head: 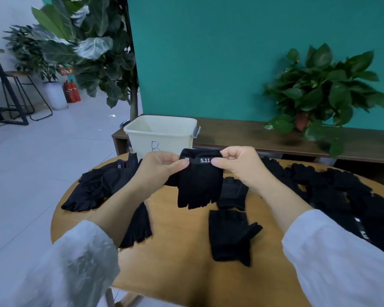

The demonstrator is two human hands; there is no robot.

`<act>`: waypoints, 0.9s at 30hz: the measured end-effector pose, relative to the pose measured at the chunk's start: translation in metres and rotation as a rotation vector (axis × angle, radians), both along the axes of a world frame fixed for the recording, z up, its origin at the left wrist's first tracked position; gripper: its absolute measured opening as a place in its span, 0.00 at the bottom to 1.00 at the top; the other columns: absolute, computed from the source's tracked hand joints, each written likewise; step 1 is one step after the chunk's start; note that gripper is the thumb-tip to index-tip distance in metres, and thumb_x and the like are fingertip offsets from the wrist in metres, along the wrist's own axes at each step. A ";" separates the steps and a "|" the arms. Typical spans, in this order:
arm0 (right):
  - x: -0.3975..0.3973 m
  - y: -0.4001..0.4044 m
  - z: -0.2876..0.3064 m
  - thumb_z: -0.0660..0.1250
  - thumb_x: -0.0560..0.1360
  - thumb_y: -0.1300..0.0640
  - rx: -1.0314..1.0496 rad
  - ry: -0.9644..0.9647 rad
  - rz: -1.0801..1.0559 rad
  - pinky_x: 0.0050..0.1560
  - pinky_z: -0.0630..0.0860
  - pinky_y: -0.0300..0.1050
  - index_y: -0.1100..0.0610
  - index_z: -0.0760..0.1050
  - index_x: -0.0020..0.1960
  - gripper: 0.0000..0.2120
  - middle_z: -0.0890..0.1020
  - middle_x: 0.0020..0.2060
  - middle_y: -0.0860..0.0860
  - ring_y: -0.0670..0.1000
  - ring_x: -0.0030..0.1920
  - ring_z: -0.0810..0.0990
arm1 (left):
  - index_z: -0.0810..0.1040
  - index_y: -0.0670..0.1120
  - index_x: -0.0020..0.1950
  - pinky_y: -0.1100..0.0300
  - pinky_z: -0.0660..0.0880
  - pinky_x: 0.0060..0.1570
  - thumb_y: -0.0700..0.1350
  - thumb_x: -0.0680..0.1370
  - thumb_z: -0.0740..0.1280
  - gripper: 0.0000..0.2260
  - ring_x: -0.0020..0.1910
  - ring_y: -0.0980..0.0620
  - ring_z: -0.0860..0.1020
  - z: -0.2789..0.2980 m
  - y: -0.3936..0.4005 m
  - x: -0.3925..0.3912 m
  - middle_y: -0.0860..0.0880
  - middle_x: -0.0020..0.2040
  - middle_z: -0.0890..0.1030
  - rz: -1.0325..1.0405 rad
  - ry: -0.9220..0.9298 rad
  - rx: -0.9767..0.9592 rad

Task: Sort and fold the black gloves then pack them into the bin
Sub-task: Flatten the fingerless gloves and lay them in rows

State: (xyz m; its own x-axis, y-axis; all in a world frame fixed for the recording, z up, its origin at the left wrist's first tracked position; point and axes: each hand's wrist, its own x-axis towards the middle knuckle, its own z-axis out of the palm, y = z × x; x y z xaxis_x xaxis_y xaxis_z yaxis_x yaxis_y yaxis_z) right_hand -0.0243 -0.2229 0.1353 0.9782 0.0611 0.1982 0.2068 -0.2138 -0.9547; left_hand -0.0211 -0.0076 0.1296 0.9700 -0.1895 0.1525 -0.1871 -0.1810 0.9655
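bench (182,258): round, light wood | left edge: glove stack (98,185) | right side: glove pile (341,196) | middle: three loose gloves, flat – left glove (139,227), small glove (232,193), near glove (230,235) | far edge: cream bin (161,135) marked B, base hidden

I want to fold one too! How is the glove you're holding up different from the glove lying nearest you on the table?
The held glove hangs in the air, pinched by the left hand and right hand; the table glove lies flat, untouched. The held glove shows a white 5.11 label; the table glove shows none. Both are black and fingerless.
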 end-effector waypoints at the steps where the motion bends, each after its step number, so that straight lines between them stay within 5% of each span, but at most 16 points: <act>1: -0.003 -0.002 0.000 0.73 0.73 0.65 -0.003 0.005 -0.011 0.46 0.82 0.45 0.59 0.80 0.40 0.05 0.85 0.35 0.51 0.49 0.39 0.83 | 0.84 0.40 0.46 0.64 0.79 0.44 0.42 0.77 0.70 0.06 0.43 0.53 0.85 -0.001 -0.003 -0.001 0.47 0.42 0.86 0.010 0.000 0.018; 5: -0.008 -0.007 -0.006 0.74 0.72 0.63 -0.005 -0.034 -0.163 0.37 0.78 0.42 0.56 0.80 0.38 0.07 0.83 0.31 0.46 0.44 0.33 0.81 | 0.84 0.46 0.45 0.58 0.79 0.48 0.43 0.74 0.74 0.02 0.41 0.55 0.84 -0.008 -0.018 -0.001 0.51 0.41 0.86 0.178 -0.060 0.056; 8: -0.008 -0.009 -0.014 0.75 0.71 0.57 -0.017 -0.068 -0.300 0.39 0.79 0.48 0.51 0.80 0.36 0.06 0.84 0.31 0.46 0.46 0.34 0.82 | 0.83 0.50 0.43 0.61 0.77 0.47 0.46 0.74 0.74 0.02 0.39 0.62 0.81 -0.013 -0.035 -0.006 0.56 0.40 0.84 0.338 -0.161 0.107; 11: -0.010 -0.011 -0.016 0.76 0.70 0.51 -0.013 -0.079 -0.322 0.47 0.82 0.57 0.47 0.82 0.37 0.04 0.84 0.34 0.45 0.48 0.38 0.83 | 0.84 0.51 0.48 0.65 0.77 0.52 0.46 0.73 0.75 0.05 0.48 0.62 0.81 -0.018 -0.054 -0.014 0.57 0.44 0.85 0.228 -0.150 0.085; 15: -0.015 -0.013 -0.016 0.74 0.71 0.52 -0.024 -0.091 -0.190 0.52 0.81 0.53 0.45 0.84 0.42 0.02 0.86 0.39 0.43 0.45 0.44 0.84 | 0.81 0.50 0.58 0.70 0.74 0.56 0.44 0.72 0.77 0.16 0.54 0.64 0.80 -0.022 -0.076 -0.019 0.57 0.52 0.84 0.094 -0.118 -0.037; 22: -0.022 -0.026 -0.013 0.67 0.78 0.61 -0.052 -0.156 -0.056 0.54 0.74 0.30 0.52 0.82 0.56 0.10 0.83 0.50 0.40 0.36 0.54 0.79 | 0.83 0.55 0.43 0.65 0.78 0.45 0.41 0.75 0.73 0.07 0.43 0.59 0.83 -0.012 -0.096 -0.016 0.57 0.40 0.85 0.146 -0.200 -0.119; 27: -0.024 -0.046 -0.015 0.72 0.74 0.62 0.090 -0.153 -0.098 0.55 0.79 0.41 0.55 0.83 0.55 0.10 0.86 0.48 0.47 0.44 0.52 0.83 | 0.84 0.49 0.46 0.62 0.80 0.44 0.40 0.80 0.67 0.07 0.43 0.54 0.84 -0.011 -0.096 -0.010 0.52 0.41 0.86 0.099 -0.128 -0.156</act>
